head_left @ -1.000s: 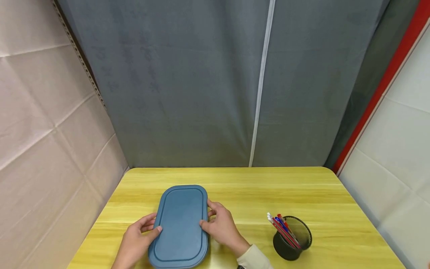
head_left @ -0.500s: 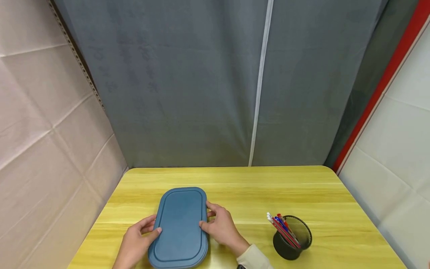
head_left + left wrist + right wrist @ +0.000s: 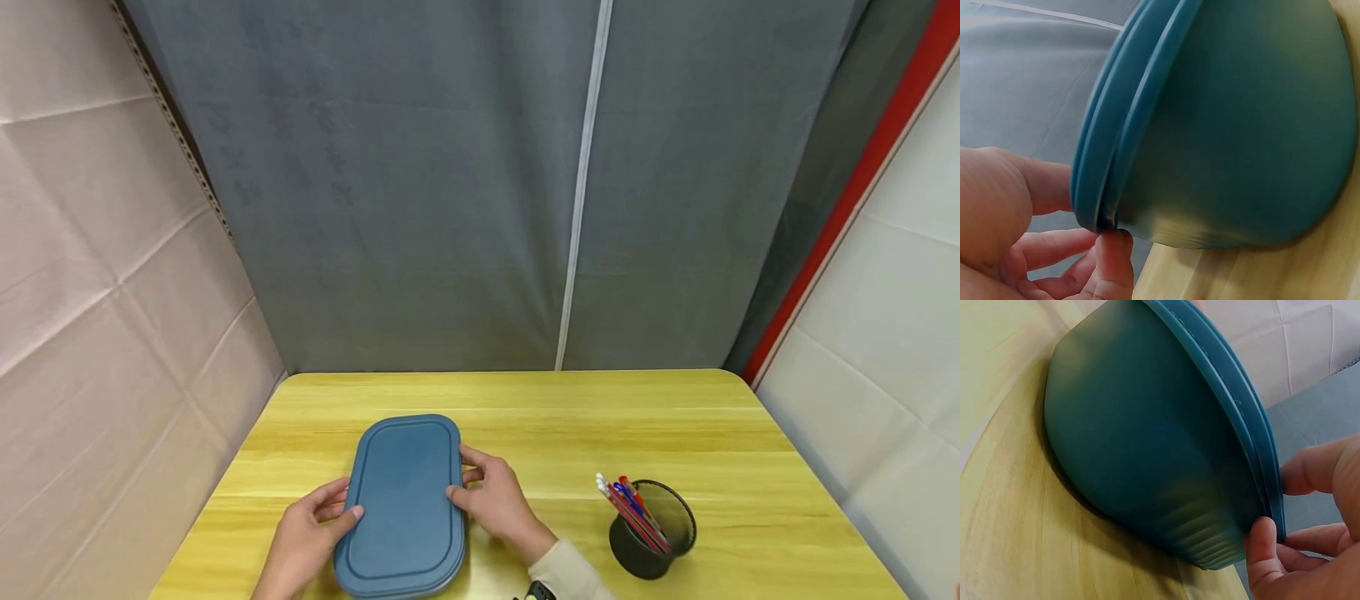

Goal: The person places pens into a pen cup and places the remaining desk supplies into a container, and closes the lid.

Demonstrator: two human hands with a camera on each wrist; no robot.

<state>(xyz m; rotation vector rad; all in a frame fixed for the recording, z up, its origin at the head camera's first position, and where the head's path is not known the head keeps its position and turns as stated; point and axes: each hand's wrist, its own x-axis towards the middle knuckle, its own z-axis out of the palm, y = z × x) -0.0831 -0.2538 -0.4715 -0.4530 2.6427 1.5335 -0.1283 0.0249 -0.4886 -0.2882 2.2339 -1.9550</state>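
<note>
A blue lidded box with rounded corners stands on the wooden table, left of the middle in the head view. Its lid sits on top, and the rim forms a double edge in both wrist views. My left hand pinches the left edge, thumb on top of the lid and fingertips under the rim. On the opposite edge my right hand does the same, its thumb on the lid and fingers at the rim's underside. The box's deep side wall reaches down to the table.
A black mesh pen cup holding several pens and pencils stands on the table, to the right of my right hand. A grey curtain hangs behind the table's far edge. Pale cloth walls flank both sides.
Both hands keep their hold on the box's edges. The box has shifted only very slightly in the head view, and the pen cup stays where it was.
</note>
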